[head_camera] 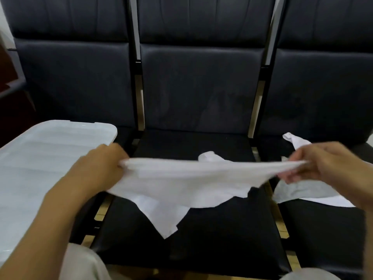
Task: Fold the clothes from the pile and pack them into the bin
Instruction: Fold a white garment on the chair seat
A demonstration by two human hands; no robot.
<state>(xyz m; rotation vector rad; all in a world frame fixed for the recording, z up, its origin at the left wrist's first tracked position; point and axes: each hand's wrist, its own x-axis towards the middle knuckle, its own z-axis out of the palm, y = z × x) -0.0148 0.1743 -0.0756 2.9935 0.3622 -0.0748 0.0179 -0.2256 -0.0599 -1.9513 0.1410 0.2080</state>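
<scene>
So a person is holding a white garment (177,178) stretched out flat over the middle seat (201,229) of a row of dark padded chairs. The left hand (101,164) is gripping the garment's left end, fingers curled around the bunched edge, and the right hand (314,162) is pinching the right end the same way, so the top edge is running pretty much straight between them. The rest of the cloth is hanging down in uneven flaps toward the seat (one pointy corner is dangling lowest, toward the near side of the seat). A bit of white fabric is also poking up just behind the stretched edge.

Left of the middle seat, a translucent white bin (40,158) with its ribbed lid on is sitting on the neighbouring chair, right beside the left hand. Right of the middle seat, the pile (302,190) of leftover clothes, grey and white, is lying partly behind the right hand.
</scene>
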